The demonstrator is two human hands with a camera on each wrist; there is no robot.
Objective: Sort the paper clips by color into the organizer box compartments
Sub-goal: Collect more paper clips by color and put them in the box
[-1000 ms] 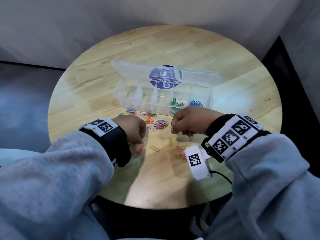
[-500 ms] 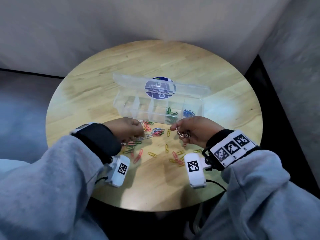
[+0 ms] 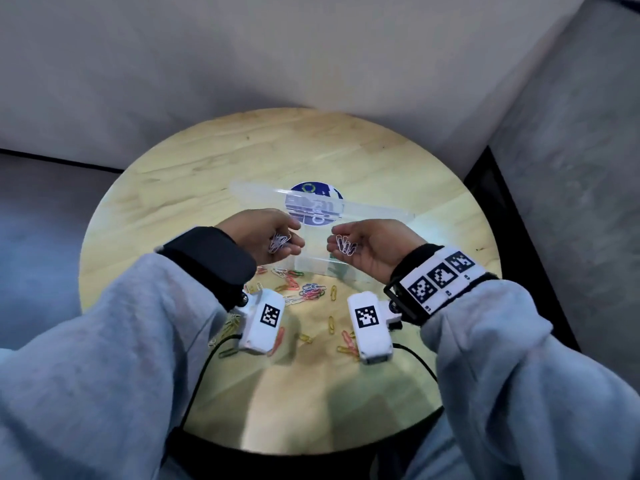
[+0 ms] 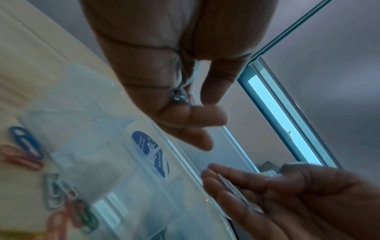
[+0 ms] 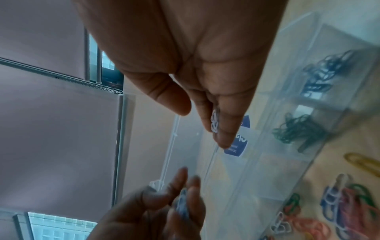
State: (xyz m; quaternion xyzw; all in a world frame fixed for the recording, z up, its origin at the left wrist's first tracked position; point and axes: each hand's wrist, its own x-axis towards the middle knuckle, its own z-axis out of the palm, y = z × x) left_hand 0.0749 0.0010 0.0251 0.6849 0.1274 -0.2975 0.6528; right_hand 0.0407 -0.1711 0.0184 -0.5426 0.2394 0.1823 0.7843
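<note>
Your round wooden bench (image 3: 214, 161) fills the middle of the head view, set against a pale wall. On it, past your hands, lies the clear organizer box (image 3: 311, 265) with its lid (image 3: 367, 211) swung open toward the far side; a blue round sticker (image 3: 313, 202) shows through the lid. In the right wrist view two compartments at the box's right end hold clips: blue clips (image 5: 322, 76) in the end one, green clips (image 5: 298, 129) in the next one to its left.

Your left hand (image 3: 265, 237) is raised palm-up over the left part of the box, fingers curled loosely round a small bunch of white clips (image 3: 278, 242). Your right hand (image 3: 372, 245) is raised palm-up to the right of it, just apart, fingers fairly straight and cupped, with a few white paper clips (image 3: 346, 245) lying on them. The fingertips of the two hands face each other without touching.

Each wrist carries a white camera unit (image 3: 265, 318) with a black-and-white marker, hanging under your grey sleeves.

Near your side of the box, loose paper clips (image 3: 308, 291) lie scattered on the bench: red, pink, blue, green, white and yellow ones, some in a tangle by the box's near wall, yellow and red ones nearer you between the two wrists.
</note>
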